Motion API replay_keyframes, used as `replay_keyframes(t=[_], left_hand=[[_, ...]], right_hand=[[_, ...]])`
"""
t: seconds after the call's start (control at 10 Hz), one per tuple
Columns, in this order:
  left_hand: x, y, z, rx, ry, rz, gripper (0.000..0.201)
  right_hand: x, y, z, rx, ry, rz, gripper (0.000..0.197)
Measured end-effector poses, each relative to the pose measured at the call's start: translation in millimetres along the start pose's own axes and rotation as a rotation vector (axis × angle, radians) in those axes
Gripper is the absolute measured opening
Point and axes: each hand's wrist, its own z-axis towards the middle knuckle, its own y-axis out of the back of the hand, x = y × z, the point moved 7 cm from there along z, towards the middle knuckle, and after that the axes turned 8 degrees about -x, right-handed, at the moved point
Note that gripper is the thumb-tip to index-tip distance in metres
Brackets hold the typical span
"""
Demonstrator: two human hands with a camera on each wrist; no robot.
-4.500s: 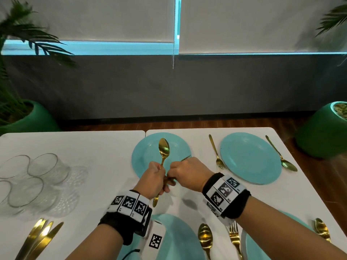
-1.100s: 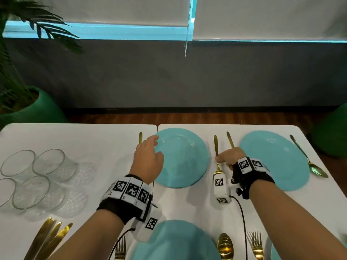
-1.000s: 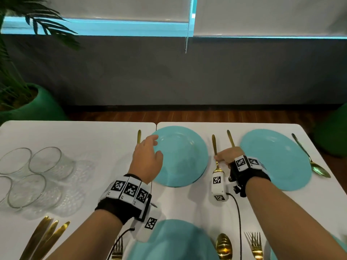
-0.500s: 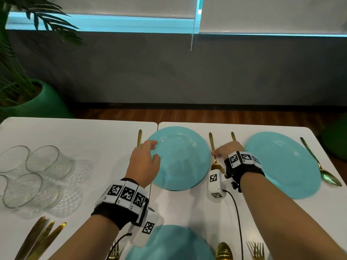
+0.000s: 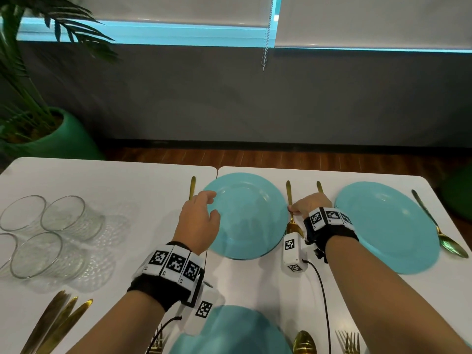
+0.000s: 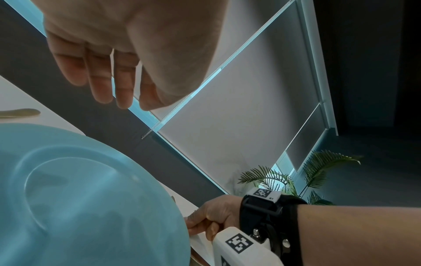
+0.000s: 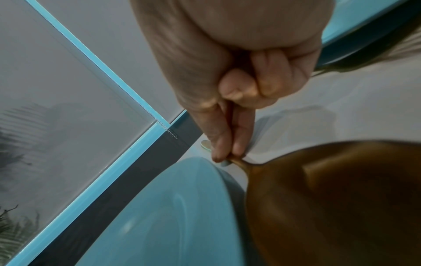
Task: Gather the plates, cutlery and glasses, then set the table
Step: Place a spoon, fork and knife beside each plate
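The gold spoon [image 5: 291, 221] lies on the white table [image 5: 102, 180], just right of the middle blue plate [image 5: 246, 215] — its bowl toward the near side. The right hand [image 5: 310, 204] pinches its handle between thumb and forefinger, other fingers curled in. The left hand [image 5: 199, 221] hovers over the plate's left rim with fingers relaxed, holding nothing — a gold fork [image 5: 192, 186] lies just beyond them. Four glasses [image 5: 48, 231] stand far left.

Dim, cyan-tinted window light; wrist views blurred, perhaps defocused, edges warped.
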Motion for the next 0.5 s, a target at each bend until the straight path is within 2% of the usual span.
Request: replay_keyframes(t=[0.3, 0.5], left_hand=[[13.7, 8.3, -15.1, -0.022, 0.051, -0.019, 0.041], [44.0, 41.7, -38.9, -0.062, 0.112, 0.021, 0.040]], right_hand=[[-5.5, -4.5, 4.0, -0.005, -0.034, -0.039, 0.047], [22.6, 26.0, -40.6, -0.131, 0.098, -0.046, 0.040]])
